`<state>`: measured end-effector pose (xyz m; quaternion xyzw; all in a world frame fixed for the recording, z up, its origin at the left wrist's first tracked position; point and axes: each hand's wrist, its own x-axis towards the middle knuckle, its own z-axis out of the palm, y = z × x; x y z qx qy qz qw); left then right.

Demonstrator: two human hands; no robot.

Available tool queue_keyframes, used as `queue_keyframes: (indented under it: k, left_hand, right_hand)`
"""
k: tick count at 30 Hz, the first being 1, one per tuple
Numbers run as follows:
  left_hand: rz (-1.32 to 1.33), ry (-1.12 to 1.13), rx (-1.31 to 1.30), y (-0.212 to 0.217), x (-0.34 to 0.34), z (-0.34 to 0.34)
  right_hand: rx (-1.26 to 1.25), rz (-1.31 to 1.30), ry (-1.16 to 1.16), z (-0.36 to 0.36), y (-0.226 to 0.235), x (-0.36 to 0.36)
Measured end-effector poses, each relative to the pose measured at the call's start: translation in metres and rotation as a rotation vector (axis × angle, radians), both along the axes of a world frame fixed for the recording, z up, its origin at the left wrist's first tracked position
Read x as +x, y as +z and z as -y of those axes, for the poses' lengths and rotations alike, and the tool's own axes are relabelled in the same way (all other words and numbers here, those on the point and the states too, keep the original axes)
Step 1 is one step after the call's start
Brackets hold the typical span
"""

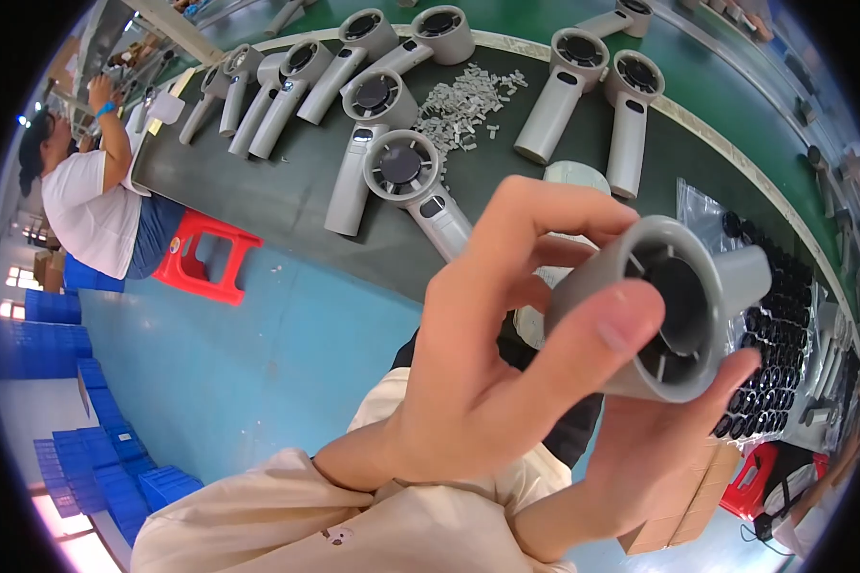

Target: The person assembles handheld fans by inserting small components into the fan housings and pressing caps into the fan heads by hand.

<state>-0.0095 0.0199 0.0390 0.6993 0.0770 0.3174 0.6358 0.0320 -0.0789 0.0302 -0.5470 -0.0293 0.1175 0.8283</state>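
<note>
Grey plastic round-headed fan [688,304]: pinched between your left hand [478,372] and right hand [664,458]; likely head-handling step; next needs steadiness.

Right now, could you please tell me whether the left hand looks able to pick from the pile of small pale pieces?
Probably not yet: the left hand is gripping a grey fan and would likely need freeing first. Otherwise, no other fan seems to block its way to the pile.
</note>
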Motion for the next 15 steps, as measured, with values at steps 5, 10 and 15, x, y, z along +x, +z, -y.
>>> queue_keyframes:
  k: [5, 10, 15]
  left_hand:
    - [-0.017, -0.054, -0.147, -0.001, 0.0, -0.005]
    - [0.018, -0.043, -0.172, -0.004, 0.001, -0.006]
    - [0.055, -0.035, -0.168, -0.006, -0.006, -0.011]
  right_hand:
    - [-0.138, 0.256, 0.438, 0.032, -0.001, 0.015]
    - [-0.128, 0.211, 0.292, 0.026, 0.0, 0.004]
    - [-0.06, 0.158, 0.253, 0.012, 0.003, -0.003]
